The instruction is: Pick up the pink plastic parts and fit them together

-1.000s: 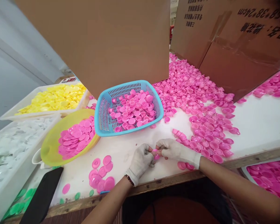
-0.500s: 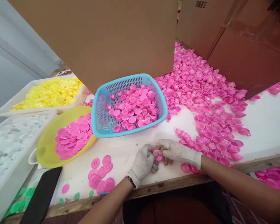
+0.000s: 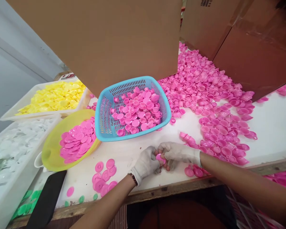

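My left hand and my right hand, both in white gloves, meet near the table's front edge and pinch a small pink plastic piece between their fingertips. Just behind them stands a blue basket holding several pink assembled pieces. A heap of pink cups spreads over the table to the right, reaching my right wrist. Several flat pink discs lie on the table left of my left hand.
A yellow bowl of pink discs sits left of the basket. White trays hold yellow pieces and white pieces. Brown cartons stand behind. A black phone and green discs lie at the front left.
The view shifted slightly. Both hands stayed together at the front edge, working the pink piece between the fingertips; my left fingers closed further round it.
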The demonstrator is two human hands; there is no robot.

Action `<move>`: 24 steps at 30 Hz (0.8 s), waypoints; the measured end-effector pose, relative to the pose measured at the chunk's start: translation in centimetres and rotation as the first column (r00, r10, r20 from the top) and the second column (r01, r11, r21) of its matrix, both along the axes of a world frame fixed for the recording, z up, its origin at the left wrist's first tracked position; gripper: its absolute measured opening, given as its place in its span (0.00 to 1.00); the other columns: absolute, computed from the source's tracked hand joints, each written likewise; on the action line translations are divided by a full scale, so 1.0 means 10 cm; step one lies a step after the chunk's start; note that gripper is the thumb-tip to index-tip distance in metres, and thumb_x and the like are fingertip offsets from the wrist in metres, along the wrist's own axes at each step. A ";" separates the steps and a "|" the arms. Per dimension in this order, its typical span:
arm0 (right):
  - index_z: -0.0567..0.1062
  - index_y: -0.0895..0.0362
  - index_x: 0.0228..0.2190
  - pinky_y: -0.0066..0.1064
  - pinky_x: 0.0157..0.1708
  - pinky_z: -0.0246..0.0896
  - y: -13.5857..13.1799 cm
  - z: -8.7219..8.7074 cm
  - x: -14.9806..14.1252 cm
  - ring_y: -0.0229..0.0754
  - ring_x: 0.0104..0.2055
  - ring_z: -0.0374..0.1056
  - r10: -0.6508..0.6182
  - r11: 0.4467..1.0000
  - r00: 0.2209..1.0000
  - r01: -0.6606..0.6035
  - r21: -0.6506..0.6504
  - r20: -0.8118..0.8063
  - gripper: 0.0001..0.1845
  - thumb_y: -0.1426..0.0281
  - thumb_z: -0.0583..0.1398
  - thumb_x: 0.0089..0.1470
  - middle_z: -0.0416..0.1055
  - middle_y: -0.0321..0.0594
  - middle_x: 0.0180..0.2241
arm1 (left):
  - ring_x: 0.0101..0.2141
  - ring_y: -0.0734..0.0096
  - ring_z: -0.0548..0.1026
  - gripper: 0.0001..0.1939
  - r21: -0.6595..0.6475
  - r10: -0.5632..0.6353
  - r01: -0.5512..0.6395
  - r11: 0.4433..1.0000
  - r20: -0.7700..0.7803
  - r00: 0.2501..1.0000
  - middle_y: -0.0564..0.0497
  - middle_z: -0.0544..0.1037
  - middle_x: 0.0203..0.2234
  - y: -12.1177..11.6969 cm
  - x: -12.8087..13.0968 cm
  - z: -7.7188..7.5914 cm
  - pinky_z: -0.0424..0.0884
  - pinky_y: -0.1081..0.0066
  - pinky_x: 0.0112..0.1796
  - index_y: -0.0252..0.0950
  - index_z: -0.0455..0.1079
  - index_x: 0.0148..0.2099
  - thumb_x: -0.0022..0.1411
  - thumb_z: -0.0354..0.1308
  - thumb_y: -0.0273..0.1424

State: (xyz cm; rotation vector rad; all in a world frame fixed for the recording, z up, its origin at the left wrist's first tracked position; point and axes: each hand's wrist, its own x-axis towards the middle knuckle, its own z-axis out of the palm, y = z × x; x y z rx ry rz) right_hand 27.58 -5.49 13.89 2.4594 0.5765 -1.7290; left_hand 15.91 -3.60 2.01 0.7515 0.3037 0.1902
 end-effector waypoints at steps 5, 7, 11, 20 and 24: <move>0.62 0.57 0.34 0.24 0.21 0.65 0.01 -0.06 -0.03 0.33 0.17 0.67 0.075 0.997 0.997 -0.075 0.000 -0.002 0.09 0.79 0.54 0.48 0.69 0.32 0.20 | 0.15 0.77 0.67 0.12 0.223 0.025 -0.003 0.975 -0.098 0.995 0.57 0.69 0.17 -0.01 0.00 0.07 0.60 0.79 0.16 0.37 0.57 0.35 0.51 0.57 0.29; 0.62 0.57 0.33 0.22 0.20 0.64 -0.03 -0.09 -0.02 0.32 0.17 0.66 0.124 0.992 0.992 -0.124 0.023 -0.004 0.09 0.79 0.52 0.49 0.68 0.31 0.19 | 0.15 0.77 0.66 0.10 0.330 0.047 -0.009 0.944 -0.106 0.993 0.58 0.68 0.18 -0.02 -0.06 0.07 0.59 0.78 0.17 0.37 0.58 0.36 0.53 0.55 0.32; 0.62 0.57 0.32 0.21 0.16 0.60 -0.05 0.04 -0.10 0.32 0.15 0.63 0.224 0.967 0.970 -0.233 0.101 0.095 0.06 0.78 0.52 0.50 0.65 0.30 0.17 | 0.23 0.73 0.69 0.10 0.636 0.234 -0.097 0.766 -0.134 0.963 0.56 0.70 0.21 0.04 -0.36 -0.05 0.63 0.74 0.25 0.37 0.62 0.39 0.55 0.55 0.34; 0.67 0.58 0.41 0.27 0.27 0.63 0.16 0.93 -0.09 0.36 0.28 0.69 0.260 0.692 0.872 -0.468 0.550 0.415 0.11 0.70 0.52 0.55 0.71 0.40 0.34 | 0.41 0.58 0.73 0.16 0.794 0.400 0.438 0.422 -0.597 0.696 0.37 0.72 0.42 0.38 -1.09 -0.72 0.66 0.65 0.42 0.29 0.65 0.48 0.57 0.46 0.21; 0.72 0.58 0.36 0.30 0.37 0.61 -0.23 0.81 0.20 0.41 0.36 0.68 0.625 0.531 0.323 -0.843 -0.084 0.711 0.12 0.79 0.51 0.53 0.71 0.42 0.33 | 0.40 0.58 0.73 0.14 0.792 0.423 0.384 0.474 -0.587 0.690 0.40 0.71 0.41 0.33 -1.05 -0.86 0.66 0.65 0.40 0.31 0.64 0.47 0.58 0.47 0.26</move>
